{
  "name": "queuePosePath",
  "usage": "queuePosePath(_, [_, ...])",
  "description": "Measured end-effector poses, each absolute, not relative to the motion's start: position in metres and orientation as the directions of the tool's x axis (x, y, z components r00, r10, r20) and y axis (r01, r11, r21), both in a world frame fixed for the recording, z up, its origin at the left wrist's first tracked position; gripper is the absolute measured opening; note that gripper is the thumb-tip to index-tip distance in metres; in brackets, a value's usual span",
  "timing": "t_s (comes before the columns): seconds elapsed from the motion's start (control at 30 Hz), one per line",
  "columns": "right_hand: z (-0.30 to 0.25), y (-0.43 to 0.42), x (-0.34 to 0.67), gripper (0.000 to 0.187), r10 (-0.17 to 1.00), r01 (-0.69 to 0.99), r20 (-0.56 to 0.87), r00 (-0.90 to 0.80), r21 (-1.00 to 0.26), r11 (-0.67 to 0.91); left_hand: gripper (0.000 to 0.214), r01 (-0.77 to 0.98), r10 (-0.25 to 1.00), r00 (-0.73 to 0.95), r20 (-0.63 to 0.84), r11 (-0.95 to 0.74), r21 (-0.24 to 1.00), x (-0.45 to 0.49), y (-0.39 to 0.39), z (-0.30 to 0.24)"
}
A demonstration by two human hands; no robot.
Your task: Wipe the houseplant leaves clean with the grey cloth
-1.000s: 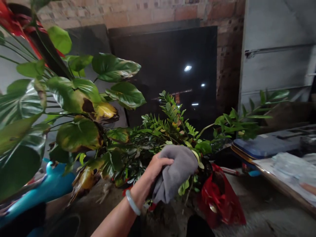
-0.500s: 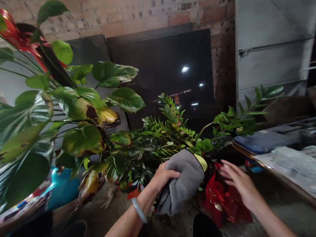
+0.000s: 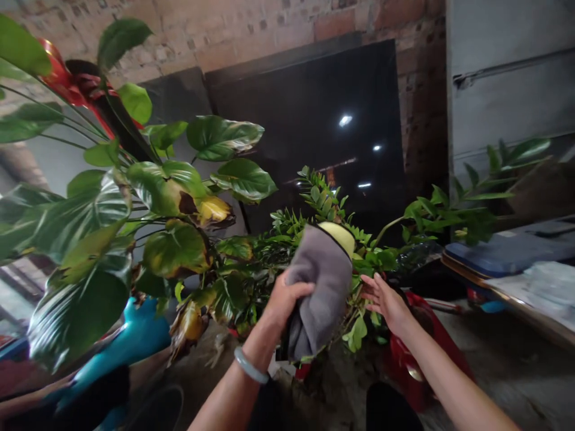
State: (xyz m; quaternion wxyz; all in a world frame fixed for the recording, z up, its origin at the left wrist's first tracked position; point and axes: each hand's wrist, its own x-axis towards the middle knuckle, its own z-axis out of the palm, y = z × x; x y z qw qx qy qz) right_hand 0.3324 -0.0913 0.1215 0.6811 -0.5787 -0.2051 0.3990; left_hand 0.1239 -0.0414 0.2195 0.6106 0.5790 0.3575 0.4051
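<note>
A grey cloth (image 3: 320, 293) with a yellow-green reverse side and dark edging is bunched in my left hand (image 3: 287, 302), thumb on top and the other fingers hidden behind it. My right hand (image 3: 387, 304) holds nothing; its fingers are stretched out and apart, just right of the cloth and close to green leaves (image 3: 357, 332). Behind the cloth stands a leafy plant (image 3: 321, 197) with small leaflets. Below my right forearm lies a red shiny wrapping (image 3: 406, 359), partly covered by the arm.
A large-leaved plant (image 3: 168, 185) with some yellowed, browned leaves fills the left. Another person in turquoise clothing (image 3: 146, 326) is behind it. A dark panel (image 3: 309, 131) leans on the brick wall (image 3: 251, 30). On the right, a table holds a blue flat case (image 3: 498, 254) and plastic wrap (image 3: 550, 287).
The cloth in my left hand has risen and tilted upward. My right hand has moved left, away from the red wrapping towards the leaves. The view has shifted slightly left.
</note>
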Motion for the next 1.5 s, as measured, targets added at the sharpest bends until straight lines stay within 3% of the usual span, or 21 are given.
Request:
queuePosePath(0.1, [0.12,-0.092,0.332,0.046,0.777,-0.328,-0.214,0.592,-0.944,-0.01,0.036,0.067,0.779,0.604,-0.167,0.16,0.985,0.12,-0.058,0.191])
queuePosePath(0.17, [0.119,-0.095,0.331,0.044,0.779,-0.33,-0.223,0.586,-0.944,-0.023,0.039,0.09,0.726,0.659,-0.196,0.182,0.979,0.112,-0.064,0.191])
queuePosePath(0.23, [0.117,-0.098,0.329,0.043,0.784,-0.322,-0.219,0.581,-0.946,-0.026,0.043,0.022,0.772,0.625,-0.115,0.129,0.991,0.104,-0.06,0.206])
queuePosePath(0.4, [0.117,-0.099,0.326,0.041,0.779,-0.297,-0.204,0.593,-0.955,-0.024,0.044,-0.151,0.924,0.353,0.148,-0.1,0.983,0.109,-0.029,0.232])
queuePosePath(0.5, [0.116,-0.099,0.326,0.042,0.771,-0.281,-0.21,0.601,-0.959,-0.042,0.032,-0.065,0.947,0.315,0.064,-0.046,0.997,0.115,-0.029,0.205])
queuePosePath(0.6, [0.114,-0.105,0.327,0.046,0.758,-0.264,-0.224,0.612,-0.962,-0.071,0.029,0.052,0.85,0.509,-0.133,0.123,0.991,0.107,-0.045,0.186])
queuePosePath(0.67, [0.112,-0.11,0.326,0.048,0.745,-0.26,-0.238,0.623,-0.961,-0.09,0.034,0.034,0.808,0.572,-0.142,0.15,0.988,0.098,-0.051,0.194])
queuePosePath(0.87, [0.12,-0.109,0.317,0.046,0.74,-0.266,-0.258,0.622,-0.958,-0.11,0.044,-0.161,0.938,0.252,0.237,-0.2,0.966,0.11,-0.021,0.227])
queuePosePath(0.93, [0.121,-0.109,0.316,0.044,0.736,-0.265,-0.263,0.623,-0.957,-0.118,0.042,-0.108,0.951,0.22,0.217,-0.197,0.974,0.118,-0.014,0.208])
queuePosePath(1.03, [0.118,-0.112,0.318,0.043,0.727,-0.262,-0.269,0.631,-0.957,-0.127,0.027,0.087,0.959,0.283,-0.03,0.005,0.996,0.114,-0.021,0.169])
queuePosePath(1.1, [0.113,-0.114,0.323,0.044,0.724,-0.255,-0.268,0.636,-0.958,-0.131,0.024,0.097,0.909,0.387,-0.154,0.125,0.987,0.103,-0.03,0.161])
queuePosePath(1.2, [0.107,-0.115,0.327,0.048,0.72,-0.242,-0.246,0.649,-0.964,-0.111,0.03,-0.045,0.92,0.389,-0.058,0.082,0.996,0.092,-0.03,0.187])
queuePosePath(1.33, [0.111,-0.109,0.322,0.048,0.728,-0.248,-0.241,0.642,-0.963,-0.101,0.043,-0.16,0.957,0.169,0.236,-0.21,0.965,0.1,-0.006,0.225])
queuePosePath(1.4, [0.114,-0.107,0.317,0.044,0.717,-0.274,-0.259,0.647,-0.957,-0.099,0.039,-0.143,0.962,0.142,0.234,-0.214,0.966,0.106,0.001,0.214])
queuePosePath(1.5, [0.115,-0.107,0.312,0.041,0.698,-0.286,-0.267,0.665,-0.954,-0.093,0.025,0.02,0.967,0.254,0.021,-0.027,0.999,0.102,-0.009,0.175])
